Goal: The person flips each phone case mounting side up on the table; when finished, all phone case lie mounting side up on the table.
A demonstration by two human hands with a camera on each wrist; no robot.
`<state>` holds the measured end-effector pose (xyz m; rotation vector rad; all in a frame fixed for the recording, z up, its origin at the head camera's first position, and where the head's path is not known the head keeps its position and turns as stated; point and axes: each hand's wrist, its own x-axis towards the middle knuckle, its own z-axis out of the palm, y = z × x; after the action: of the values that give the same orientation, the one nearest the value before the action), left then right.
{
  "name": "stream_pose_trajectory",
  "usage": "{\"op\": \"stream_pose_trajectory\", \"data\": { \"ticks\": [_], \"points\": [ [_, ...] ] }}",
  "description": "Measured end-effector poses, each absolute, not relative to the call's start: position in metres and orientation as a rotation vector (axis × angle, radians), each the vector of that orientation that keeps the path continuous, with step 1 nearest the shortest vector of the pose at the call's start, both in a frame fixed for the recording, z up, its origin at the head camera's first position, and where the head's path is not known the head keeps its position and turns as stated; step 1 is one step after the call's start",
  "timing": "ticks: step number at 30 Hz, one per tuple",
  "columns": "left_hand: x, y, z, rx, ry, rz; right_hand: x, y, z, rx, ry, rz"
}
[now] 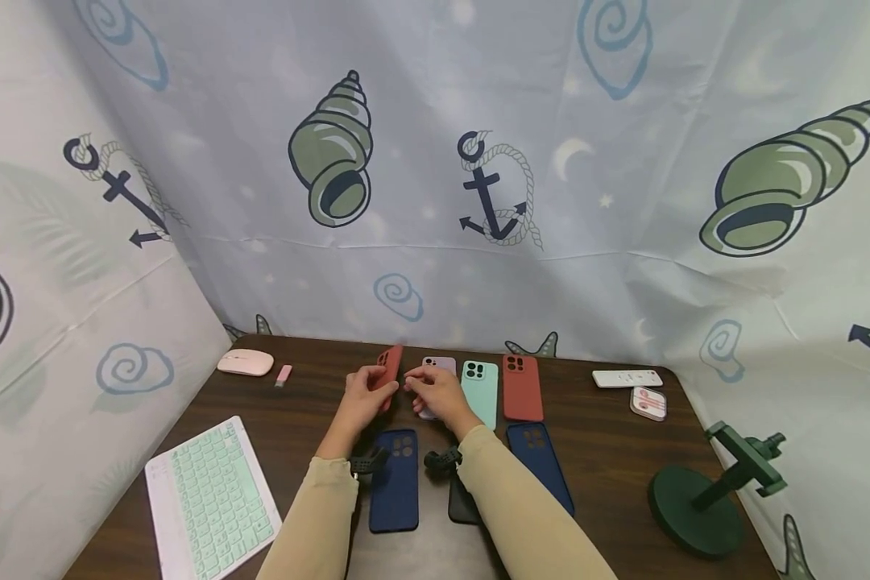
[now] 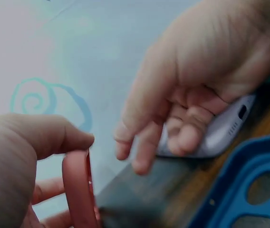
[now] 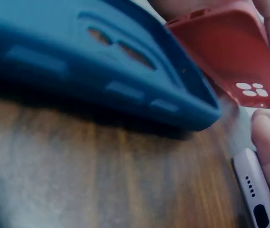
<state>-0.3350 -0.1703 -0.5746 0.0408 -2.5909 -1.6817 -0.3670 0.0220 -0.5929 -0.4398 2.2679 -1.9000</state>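
Long pale-yellow sleeves [image 1: 525, 499], lightly creased; small black device [image 1: 369, 461] worn at each wrist.

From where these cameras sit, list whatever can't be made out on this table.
Head view: much of the black flat thing, hidden by the right sleeve.
Head view: part of the lilac phone or case, behind the right hand.
Head view: the white remote's button markings, too small.
Left wrist view: the lower end of the red case in the left hand, cut off by the bottom edge.
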Motion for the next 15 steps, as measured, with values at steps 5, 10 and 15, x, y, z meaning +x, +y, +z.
{"op": "stream_pose_trajectory", "data": {
  "ticks": [5,10,15],
  "points": [
    [-0.336,-0.176,-0.568,0.08,-2.556,-1.806,-0.366,0.022,-0.592,-0.447,2.274,-1.864],
    [-0.333,-0.18,-0.56,0.129,-2.561,-1.836,-0.368,0.022,-0.592,-0.475,2.262,-1.829],
    [-0.33,-0.185,-0.553,0.132,-2.578,-1.851,-0.366,0.022,-0.59,-0.486,2.239,-1.809]
  ]
}}
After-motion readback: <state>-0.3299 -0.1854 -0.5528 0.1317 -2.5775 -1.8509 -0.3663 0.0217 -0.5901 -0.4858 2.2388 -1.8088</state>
